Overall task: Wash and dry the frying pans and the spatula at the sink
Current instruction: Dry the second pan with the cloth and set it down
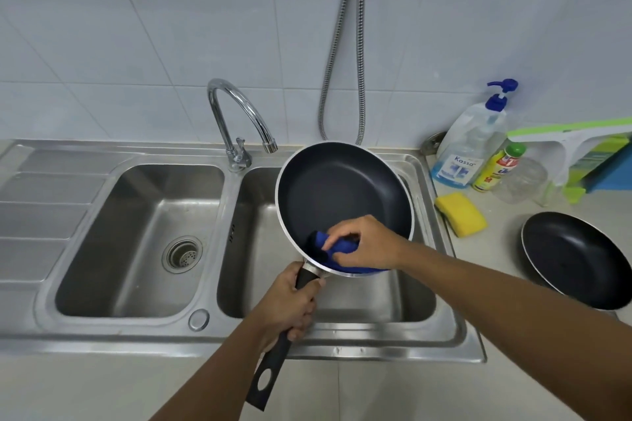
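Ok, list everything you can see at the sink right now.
held pan: one, dark, silver rim, over right basin
second pan: one, black, counter at right
cloth: one, blue, inside held pan
sponge: one, yellow, counter beside sink
sink: one, steel, two basins
tap: one, chrome, behind basins
hose: two strands, metal, on wall
pump bottle: one, clear, blue pump, back right
small bottle: one, yellow, green cap, beside it
jar: one, clear, beside bottles
tool: one, green and white, far right
left grip: one, round held pan's handle
right grip: one, holding cloth
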